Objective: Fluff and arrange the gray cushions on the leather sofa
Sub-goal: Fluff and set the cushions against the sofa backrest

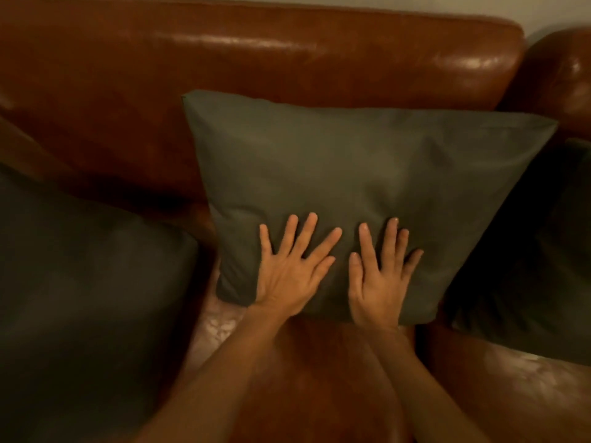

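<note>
Three gray cushions, two hands. Middle cushion (pixel 351 187) stands upright on the sofa seat (pixel 319 378), leaning on the brown leather backrest (pixel 256 59). Left cushion (pixel 80 298) leans at the frame's left edge, right cushion (pixel 550 266) in shadow, partly cut off. Left hand (pixel 287 276) and right hand (pixel 379 282) press flat on the middle cushion's lower front, fingers (pixel 307 228) spread, released, grasping nothing. Seat leather shiny, worn. Pale wall (pixel 543 11) behind.
</note>
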{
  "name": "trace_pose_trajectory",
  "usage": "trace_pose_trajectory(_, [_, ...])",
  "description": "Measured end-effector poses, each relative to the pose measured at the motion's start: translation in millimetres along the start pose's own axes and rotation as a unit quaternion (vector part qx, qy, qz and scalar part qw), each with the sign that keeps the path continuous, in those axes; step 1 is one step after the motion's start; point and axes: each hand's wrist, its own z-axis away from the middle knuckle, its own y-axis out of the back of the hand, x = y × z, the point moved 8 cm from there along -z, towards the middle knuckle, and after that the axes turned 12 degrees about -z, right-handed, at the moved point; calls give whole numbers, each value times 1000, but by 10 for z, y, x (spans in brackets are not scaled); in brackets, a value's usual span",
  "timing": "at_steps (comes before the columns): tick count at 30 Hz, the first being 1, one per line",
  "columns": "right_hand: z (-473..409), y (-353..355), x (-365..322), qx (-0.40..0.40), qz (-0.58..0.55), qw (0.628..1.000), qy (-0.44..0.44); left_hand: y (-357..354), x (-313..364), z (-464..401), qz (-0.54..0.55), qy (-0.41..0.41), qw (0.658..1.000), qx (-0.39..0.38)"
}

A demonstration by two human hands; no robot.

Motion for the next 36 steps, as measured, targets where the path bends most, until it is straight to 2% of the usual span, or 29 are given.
trace_pose_trajectory(3, [12, 45, 355, -16, 41, 996, 81, -232, -243, 105, -51, -88, 993, 56])
trace_pose_trajectory(5, [7, 30, 499, -20, 45, 993, 109, -361, -316, 142, -51, -116, 988, 91])
trace_pose_trajectory(7, [7, -3, 517, -5, 47, 994, 103, -352, -280, 122, -55, -104, 986, 116])
trace_pose_trajectory(10, [1, 15, 447, -24, 26, 992, 124, -264, -254, 162, -78, -110, 984, 120])
trace_pose_trajectory(11, [15, 91, 446, -10, 16, 993, 117, -234, -327, 194, -82, -79, 988, 107])
trace_pose_trajectory(12, [40, 197, 496, 19, -5, 997, 77, -209, -460, 234, -71, -5, 994, 86])
trace_pose_trajectory(13, [86, 309, 613, 59, -47, 997, -2, -201, -633, 314, -44, 104, 992, 59])
trace_pose_trajectory(15, [332, 380, 916, 108, -171, 958, -201, -255, -885, 652, 42, 328, 944, -2])
trace_pose_trajectory(17, [599, 255, 1074, 112, -268, 901, -321, -414, -897, 914, 157, 441, 882, -48])
trace_pose_trajectory(20, [663, 117, 1182, 121, -309, 861, -384, -576, -870, 920, 310, 467, 828, -24])
trace_pose_trajectory(22, [622, 50, 1251, 111, -330, 840, -416, -641, -919, 888, 338, 478, 811, -20])
trace_pose_trajectory(24, [597, -15, 1330, 78, -358, 830, -421, -720, -955, 899, 360, 482, 797, -48])
trace_pose_trajectory(28, [685, -4, 1428, 23, -368, 826, -426, -804, -1034, 1013, 398, 457, 786, -122])
trace_pose_trajectory(31, [849, 46, 1526, -13, -309, 839, -447, -791, -1101, 1081, 414, 408, 793, -184])
trace_pose_trajectory(33, [902, 33, 1593, -33, -321, 824, -466, -801, -1126, 1089, 415, 399, 789, -213])
trace_pose_trajectory(36, [909, 91, 1653, -34, -285, 821, -493, -764, -1139, 1067, 387, 436, 788, -199])
